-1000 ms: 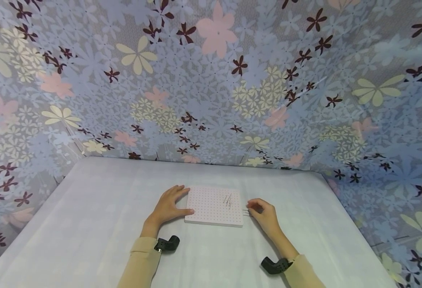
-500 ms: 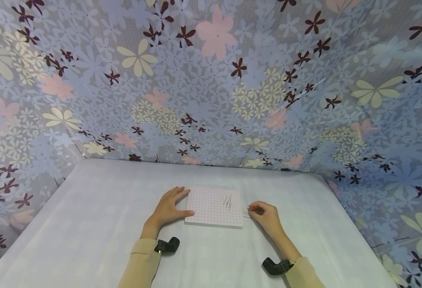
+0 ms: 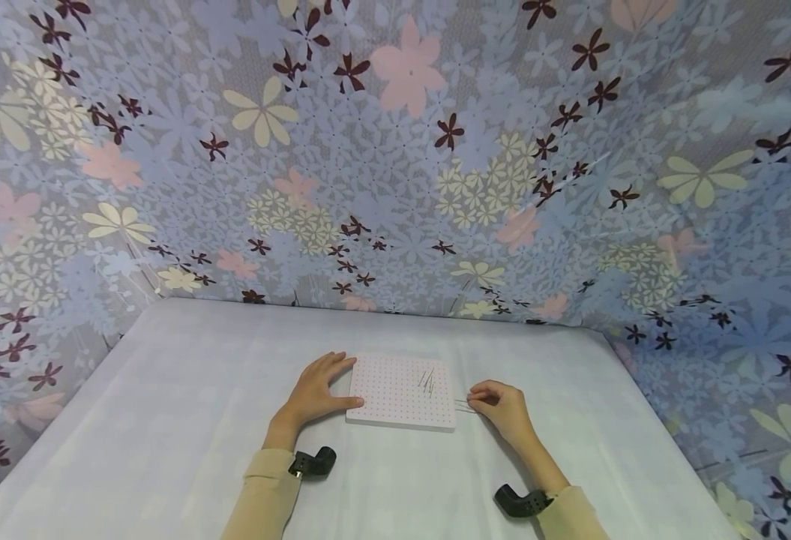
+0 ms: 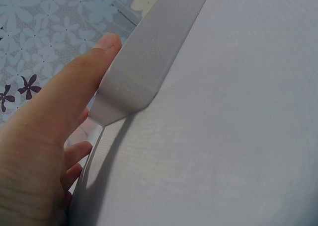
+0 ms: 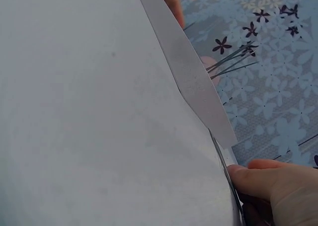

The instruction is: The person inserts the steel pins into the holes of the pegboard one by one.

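A white board (image 3: 395, 409) dotted with rows of small holes lies flat on the table. My left hand (image 3: 316, 391) rests at its left side, fingers spread, the thumb (image 4: 74, 87) against the board's edge. Several thin metal rods (image 3: 426, 383) stick up, leaning, from the right part of the board; the right wrist view shows these rods (image 5: 229, 64) behind the edge. My right hand (image 3: 504, 411) is just right of the board. Its thumb and forefinger pinch the ends of a few more thin metal rods (image 3: 463, 406), which reach toward the board.
A pale cloth covers the table (image 3: 199, 420). Behind and to the right hangs a flowered curtain (image 3: 408, 187). Black wrist devices sit on the left sleeve (image 3: 267, 480) and the right sleeve (image 3: 570, 514).
My right hand has shifted slightly right and away from the board, and more of the thin rods shows beside its fingertips. The left hand and the board stay in place.
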A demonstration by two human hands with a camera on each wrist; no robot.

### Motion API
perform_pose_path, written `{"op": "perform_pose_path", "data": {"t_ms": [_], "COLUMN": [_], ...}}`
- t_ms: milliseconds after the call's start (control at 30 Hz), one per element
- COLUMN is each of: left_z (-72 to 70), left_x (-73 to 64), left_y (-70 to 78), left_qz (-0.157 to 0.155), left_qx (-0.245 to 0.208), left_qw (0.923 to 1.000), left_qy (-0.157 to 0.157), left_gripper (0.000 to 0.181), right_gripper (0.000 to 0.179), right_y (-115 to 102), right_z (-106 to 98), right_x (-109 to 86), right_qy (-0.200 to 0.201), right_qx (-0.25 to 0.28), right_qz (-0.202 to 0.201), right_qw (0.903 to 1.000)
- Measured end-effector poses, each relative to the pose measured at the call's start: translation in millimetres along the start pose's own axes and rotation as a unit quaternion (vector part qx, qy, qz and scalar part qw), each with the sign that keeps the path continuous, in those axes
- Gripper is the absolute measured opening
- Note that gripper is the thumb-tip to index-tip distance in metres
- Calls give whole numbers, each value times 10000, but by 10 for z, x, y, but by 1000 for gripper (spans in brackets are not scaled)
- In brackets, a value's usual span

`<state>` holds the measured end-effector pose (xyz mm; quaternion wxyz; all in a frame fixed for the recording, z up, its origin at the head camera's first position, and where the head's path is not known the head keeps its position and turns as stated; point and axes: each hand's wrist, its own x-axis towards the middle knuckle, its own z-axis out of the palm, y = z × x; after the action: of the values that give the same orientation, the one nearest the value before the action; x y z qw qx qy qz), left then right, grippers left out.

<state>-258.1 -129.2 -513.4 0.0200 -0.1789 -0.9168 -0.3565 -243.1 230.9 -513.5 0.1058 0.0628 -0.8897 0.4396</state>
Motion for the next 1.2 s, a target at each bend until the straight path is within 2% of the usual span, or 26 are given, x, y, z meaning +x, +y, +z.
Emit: {"op": "perform_pose_path", "data": {"t_ms": [133, 433, 600, 700, 800, 1200], "left_z": [-2, -5, -2, -2, 0, 12], "left_x": [1, 0, 5, 5, 4, 6], "left_y": [5, 3, 4, 5, 1, -20], "left_qz": [3, 39, 11, -8, -4, 27], "left_qx": [-7, 90, 80, 64, 44, 24], "left_qw": [10000, 9999, 10000, 10000, 10000, 10000], "left_qy": [-23, -29, -38, -44, -28, 24], "left_gripper": [83, 83, 83, 83, 83, 83], "right_gripper": [11, 17, 23, 26, 26, 16], "right_y": [6, 54, 102, 108, 96, 45], "right_z": [13, 16, 31, 34, 32, 34], "right_x": [-10, -9, 8, 10, 10, 3], "right_qy": [-31, -233, -28, 91, 150, 107], "right_qx": [22, 396, 305, 279, 256, 552], "right_qz": [-128, -924, -1382, -1499, -1421, -537], "right_qw": [9999, 9947, 9899, 9883, 9894, 9970]}}
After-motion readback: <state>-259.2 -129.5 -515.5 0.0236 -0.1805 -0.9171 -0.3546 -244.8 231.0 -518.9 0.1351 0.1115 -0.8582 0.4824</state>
